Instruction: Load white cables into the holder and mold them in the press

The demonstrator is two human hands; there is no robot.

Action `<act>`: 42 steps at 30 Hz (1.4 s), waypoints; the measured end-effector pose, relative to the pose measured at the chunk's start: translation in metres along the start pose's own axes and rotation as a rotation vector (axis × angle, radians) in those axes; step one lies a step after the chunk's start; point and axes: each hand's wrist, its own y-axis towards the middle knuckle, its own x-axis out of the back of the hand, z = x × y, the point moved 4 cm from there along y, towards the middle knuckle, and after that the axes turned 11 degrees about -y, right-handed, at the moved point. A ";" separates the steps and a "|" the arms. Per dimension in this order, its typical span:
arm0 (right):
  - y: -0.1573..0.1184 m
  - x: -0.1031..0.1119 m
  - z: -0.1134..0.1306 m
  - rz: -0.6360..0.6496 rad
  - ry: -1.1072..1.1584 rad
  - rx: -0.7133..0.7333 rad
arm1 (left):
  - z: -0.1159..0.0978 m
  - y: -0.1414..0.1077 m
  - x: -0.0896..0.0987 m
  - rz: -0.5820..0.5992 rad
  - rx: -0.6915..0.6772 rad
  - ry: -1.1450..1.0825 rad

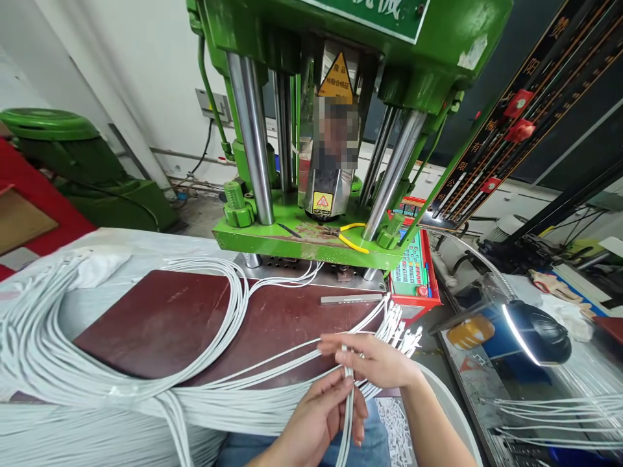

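Observation:
My left hand point(324, 412) is closed around a small bundle of white cables point(346, 421), thumb pressed against them, and they hang down past the lower edge. Just above it, my right hand point(382, 362) has its fingers stretched out to the left, and its thumb touches the upper ends of the same bundle. Beyond my hands, a large mass of white cables point(233, 405) lies across a brown board point(165, 318), its connector ends point(396, 324) gathered at the right. A few cables from a looped bundle point(238, 292) run in under the green press point(292, 243).
Yellow-handled pliers point(353, 239) and a dark thin tool point(289, 230) lie on the press ledge. A metal bar point(350, 299) rests on the board. To the right are a red control box point(428, 285), a lamp point(540, 334) and a second bench holding cables point(559, 415).

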 end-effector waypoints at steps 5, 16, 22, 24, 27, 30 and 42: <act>0.001 -0.006 0.001 0.031 -0.025 -0.023 | 0.010 -0.002 0.013 -0.052 -0.013 -0.010; 0.008 0.030 -0.043 -0.314 -1.068 -0.337 | -0.013 -0.007 0.021 -0.097 -0.029 0.008; 0.008 0.035 -0.048 -0.241 -1.094 -0.390 | -0.031 -0.008 0.014 -0.114 -0.109 0.095; 0.013 0.039 -0.048 -0.247 -1.094 -0.419 | -0.036 -0.007 0.013 -0.129 -0.131 0.134; 0.016 0.048 -0.051 -0.244 -1.083 -0.459 | -0.042 -0.008 0.014 -0.123 -0.151 0.197; 0.015 0.055 -0.051 -0.240 -1.060 -0.500 | -0.044 -0.008 0.016 -0.092 -0.149 0.238; 0.034 -0.004 0.027 0.192 -0.151 0.082 | -0.035 -0.004 0.009 0.002 -0.088 0.208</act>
